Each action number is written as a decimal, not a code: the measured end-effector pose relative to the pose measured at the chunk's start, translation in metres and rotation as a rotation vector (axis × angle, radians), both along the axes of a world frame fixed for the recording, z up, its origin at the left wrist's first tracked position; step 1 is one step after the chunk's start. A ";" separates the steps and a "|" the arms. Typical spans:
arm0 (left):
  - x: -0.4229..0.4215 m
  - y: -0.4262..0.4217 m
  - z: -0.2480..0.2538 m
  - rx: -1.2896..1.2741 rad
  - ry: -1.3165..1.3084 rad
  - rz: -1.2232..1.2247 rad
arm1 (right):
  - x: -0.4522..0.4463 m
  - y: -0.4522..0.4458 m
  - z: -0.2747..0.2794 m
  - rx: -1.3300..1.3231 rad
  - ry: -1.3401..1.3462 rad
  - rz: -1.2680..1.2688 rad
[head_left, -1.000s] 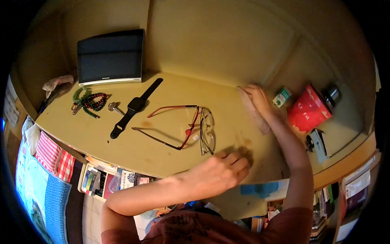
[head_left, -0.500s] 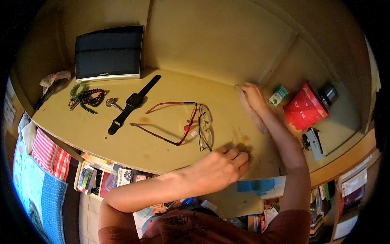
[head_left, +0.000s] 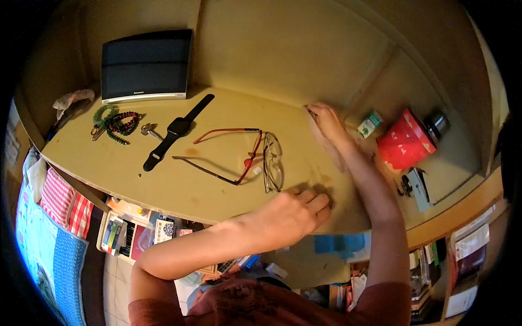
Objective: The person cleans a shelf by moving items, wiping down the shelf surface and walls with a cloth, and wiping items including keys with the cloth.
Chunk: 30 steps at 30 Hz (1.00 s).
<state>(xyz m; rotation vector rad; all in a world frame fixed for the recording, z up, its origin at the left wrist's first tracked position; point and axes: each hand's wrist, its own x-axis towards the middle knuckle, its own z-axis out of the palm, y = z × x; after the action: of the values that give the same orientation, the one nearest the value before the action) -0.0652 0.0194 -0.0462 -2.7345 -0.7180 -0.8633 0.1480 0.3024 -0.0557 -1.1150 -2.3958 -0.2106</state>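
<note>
My left hand point(head_left: 296, 214) rests on the yellowish desktop near its front edge, fingers curled under; the palm side is hidden. Closest to it are wire-framed glasses point(head_left: 272, 163). Further back, my right hand point(head_left: 329, 125) is closed in a pinch near the rear wall. A small, thin dark tip shows at its fingers, too small to name. A pale pinkish strip runs beside that wrist; I cannot tell whether it is an object or a reflection. Red-framed glasses point(head_left: 249, 162) lie unfolded left of the wire-framed pair, arms pointing left. A small white piece point(head_left: 257, 170) lies between them.
A black smartwatch point(head_left: 178, 127), metal keys point(head_left: 150, 131) and beaded strings point(head_left: 120, 127) lie on the left. Behind them stands a tablet point(head_left: 145, 66). At right are a green-white packet point(head_left: 370, 125), a red container point(head_left: 405, 142) and a white box point(head_left: 420, 187). An open drawer point(head_left: 126, 239) sits below.
My right hand has shifted slightly left and towards the back wall, and the thin dark tip at its fingers now shows more clearly. My left hand stays at about the same spot.
</note>
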 end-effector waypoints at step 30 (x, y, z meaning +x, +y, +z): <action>0.000 0.002 -0.001 0.002 -0.024 -0.012 | 0.002 -0.017 0.012 -0.009 -0.166 -0.251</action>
<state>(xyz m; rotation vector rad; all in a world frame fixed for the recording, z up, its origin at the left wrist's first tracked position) -0.0650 0.0217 -0.0471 -2.7332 -0.7057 -0.9005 0.1501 0.2850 -0.0441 -1.4534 -2.3946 -0.3899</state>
